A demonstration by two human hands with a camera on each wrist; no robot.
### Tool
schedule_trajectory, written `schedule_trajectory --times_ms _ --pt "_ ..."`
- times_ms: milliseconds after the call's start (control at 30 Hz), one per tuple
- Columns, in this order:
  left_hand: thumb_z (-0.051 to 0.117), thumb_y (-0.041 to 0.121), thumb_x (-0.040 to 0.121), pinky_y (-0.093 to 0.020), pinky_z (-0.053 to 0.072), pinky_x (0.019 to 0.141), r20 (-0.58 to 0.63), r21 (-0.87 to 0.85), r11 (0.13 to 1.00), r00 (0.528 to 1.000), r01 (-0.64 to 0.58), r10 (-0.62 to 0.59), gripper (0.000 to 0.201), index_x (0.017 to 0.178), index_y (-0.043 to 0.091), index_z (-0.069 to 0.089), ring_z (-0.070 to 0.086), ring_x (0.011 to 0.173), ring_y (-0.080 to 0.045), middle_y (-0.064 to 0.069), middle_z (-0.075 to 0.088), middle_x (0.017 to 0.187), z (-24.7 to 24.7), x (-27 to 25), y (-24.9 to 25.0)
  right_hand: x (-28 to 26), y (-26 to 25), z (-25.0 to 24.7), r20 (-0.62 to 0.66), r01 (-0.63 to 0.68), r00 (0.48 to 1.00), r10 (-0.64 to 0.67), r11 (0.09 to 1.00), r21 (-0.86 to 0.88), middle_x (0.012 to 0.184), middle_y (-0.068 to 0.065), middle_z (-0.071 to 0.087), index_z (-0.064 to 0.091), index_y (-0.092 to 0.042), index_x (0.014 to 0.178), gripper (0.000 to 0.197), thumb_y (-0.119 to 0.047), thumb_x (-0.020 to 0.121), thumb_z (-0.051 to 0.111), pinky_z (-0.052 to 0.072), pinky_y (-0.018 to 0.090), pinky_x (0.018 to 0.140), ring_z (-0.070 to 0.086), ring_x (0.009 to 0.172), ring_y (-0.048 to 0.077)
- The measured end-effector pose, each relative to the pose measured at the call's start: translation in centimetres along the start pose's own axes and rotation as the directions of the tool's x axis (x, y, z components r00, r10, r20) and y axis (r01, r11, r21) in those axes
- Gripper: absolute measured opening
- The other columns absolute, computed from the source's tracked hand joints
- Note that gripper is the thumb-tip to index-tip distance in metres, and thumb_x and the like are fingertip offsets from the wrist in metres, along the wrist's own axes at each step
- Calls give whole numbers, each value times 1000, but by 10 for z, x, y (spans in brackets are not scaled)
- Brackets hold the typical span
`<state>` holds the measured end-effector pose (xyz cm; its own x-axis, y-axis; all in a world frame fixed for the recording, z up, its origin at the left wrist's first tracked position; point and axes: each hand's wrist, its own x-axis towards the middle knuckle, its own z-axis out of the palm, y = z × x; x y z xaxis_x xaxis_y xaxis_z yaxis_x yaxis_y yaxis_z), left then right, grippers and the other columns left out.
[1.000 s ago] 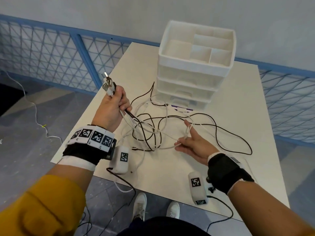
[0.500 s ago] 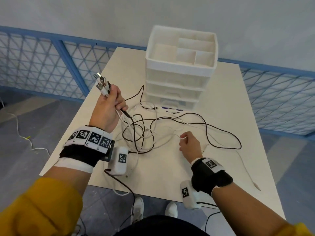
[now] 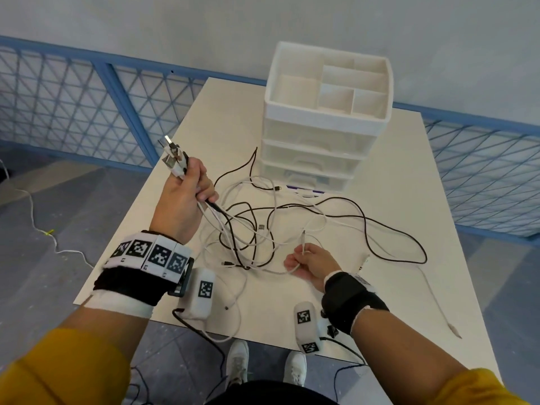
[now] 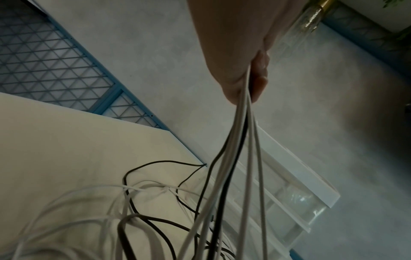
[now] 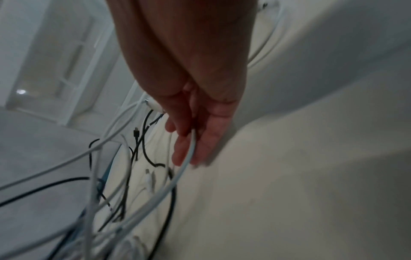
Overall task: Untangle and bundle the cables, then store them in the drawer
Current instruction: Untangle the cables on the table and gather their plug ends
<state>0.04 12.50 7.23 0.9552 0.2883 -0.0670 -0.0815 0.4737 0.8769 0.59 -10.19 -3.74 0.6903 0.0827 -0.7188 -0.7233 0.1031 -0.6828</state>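
A tangle of black and white cables [image 3: 257,232] lies on the white table [image 3: 394,217] in front of the drawer unit. My left hand [image 3: 187,197] is raised above the table's left side and grips a bunch of cable ends [image 3: 172,156], USB plugs sticking up; in the left wrist view the strands [image 4: 240,126] hang from the fist [image 4: 244,70]. My right hand [image 3: 309,258] rests low on the table and pinches one white cable [image 3: 304,244] near its plug; the right wrist view shows that cable [image 5: 189,154] running along the fingers [image 5: 184,149].
A white three-drawer unit [image 3: 318,147] with an open compartment tray on top stands at the table's back, drawers closed. A loose white cable [image 3: 438,302] trails to the table's right front edge. Blue mesh fencing [image 3: 73,97] surrounds the table.
My right hand turned over from palm-up and open to closed round the white cable, and drew back a little toward me. The left hand keeps its hold on the bunch.
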Motion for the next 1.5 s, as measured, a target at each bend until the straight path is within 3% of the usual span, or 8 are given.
schedule_trajectory --times_ms 133,267,867,1000,1100,1267,1367,1500 --pt "30 25 100 -16 33 47 -10 -6 1000 1000 3 -3 33 69 17 40 27 40 -3 12 30 43 -3 3 1 10 2 -7 -260 102 914 -311 798 -595 95 12 53 47 3 112 47 -7 74 73 48 34 83 54 85 20" --pt "30 25 99 -17 33 48 25 -1 1000 999 22 -22 33 69 17 42 28 41 -3 11 30 44 2 2 -4 8 0 20 -73 282 863 -500 598 -750 91 8 51 50 -1 114 41 -4 77 67 37 25 75 48 84 20" --pt "31 26 99 -17 33 48 -16 -44 998 999 33 -34 34 68 18 42 27 41 -3 11 29 44 -5 7 -7 8 9 27 7 404 913 -408 901 -156 73 14 62 45 -11 78 23 9 89 48 53 32 61 60 60 21" --pt "30 25 100 -17 33 48 -27 -53 998 999 16 -17 34 68 17 42 27 40 -3 11 30 44 -6 8 -3 16 11 17 -221 286 848 -482 767 -574 120 15 45 40 -9 129 64 1 74 69 44 40 96 50 101 27" --pt "30 25 100 -18 32 48 -36 -62 998 999 13 -15 34 68 17 41 27 40 -3 11 29 44 -6 9 -1 11 9 18 -152 388 718 -679 572 -723 116 15 44 46 2 120 57 1 70 73 37 25 92 45 101 23" --pt "31 25 100 -19 31 48 -33 -61 998 999 22 -24 34 69 17 42 27 41 -4 11 29 44 -1 6 -4 13 21 50 276 532 800 -532 418 -737 85 21 66 68 5 83 20 -12 88 59 39 29 69 56 74 27" --pt "30 25 100 -19 31 48 -25 -46 998 999 30 -31 34 69 16 42 26 41 -4 11 29 44 0 3 -4 23 12 68 195 418 876 -442 492 -764 100 22 69 63 -1 110 31 -25 91 56 45 32 80 63 92 33" --pt "29 25 100 -18 33 48 -23 -24 999 999 42 -42 34 69 15 42 27 40 -4 11 29 43 -1 0 -5 34 -2 90 273 353 910 -313 235 -906 120 23 62 20 -13 148 54 -21 98 38 44 32 84 59 108 35"
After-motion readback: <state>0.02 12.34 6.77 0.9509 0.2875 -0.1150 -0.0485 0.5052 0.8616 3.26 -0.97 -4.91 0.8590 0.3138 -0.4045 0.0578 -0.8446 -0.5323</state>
